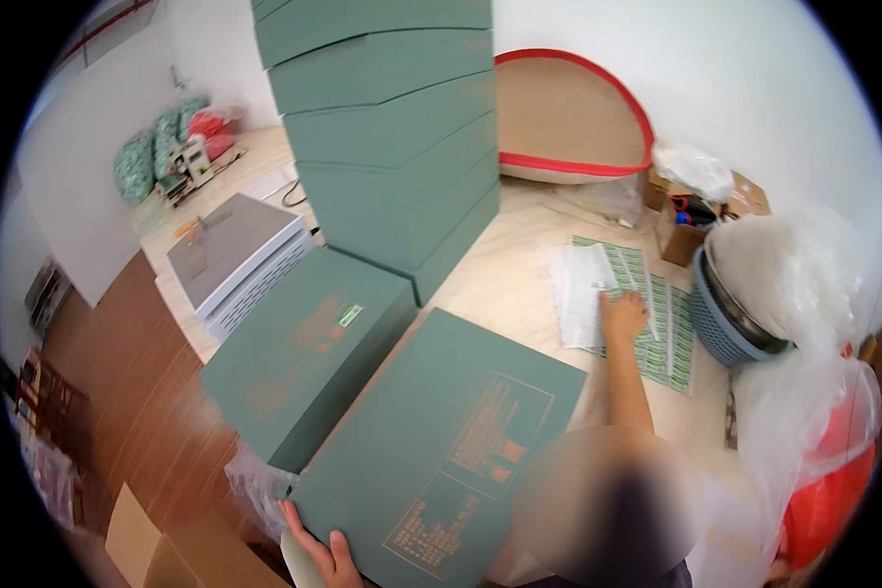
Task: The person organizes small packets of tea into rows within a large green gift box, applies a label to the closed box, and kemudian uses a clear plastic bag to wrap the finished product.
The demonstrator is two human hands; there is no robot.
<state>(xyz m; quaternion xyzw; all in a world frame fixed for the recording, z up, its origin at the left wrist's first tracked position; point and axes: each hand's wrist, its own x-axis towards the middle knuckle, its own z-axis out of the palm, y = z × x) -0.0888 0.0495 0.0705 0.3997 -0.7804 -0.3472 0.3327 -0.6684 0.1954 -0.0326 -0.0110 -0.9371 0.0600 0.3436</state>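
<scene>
A large green box [451, 441] with copper-coloured print on its lid lies tilted at the near edge of the pale table. My left hand [321, 557] grips its near left corner, fingers along the side and thumb toward the top. My right hand [625, 319] reaches over the table, its bent fingers on sheets of green labels [659, 338] beside a white backing sheet [580, 294]. Whatever may be between those fingers is too small to make out. A second green box [304, 343], bearing a small green-and-white label [351, 316], adjoins the first on its left.
Green boxes [392, 147] are stacked high behind. A grey machine [235, 255] stands at left. To the right are a blue basket [730, 318] with a plastic bag [784, 269] and a small carton [678, 240]. A red-rimmed tan container [573, 108] leans at the wall.
</scene>
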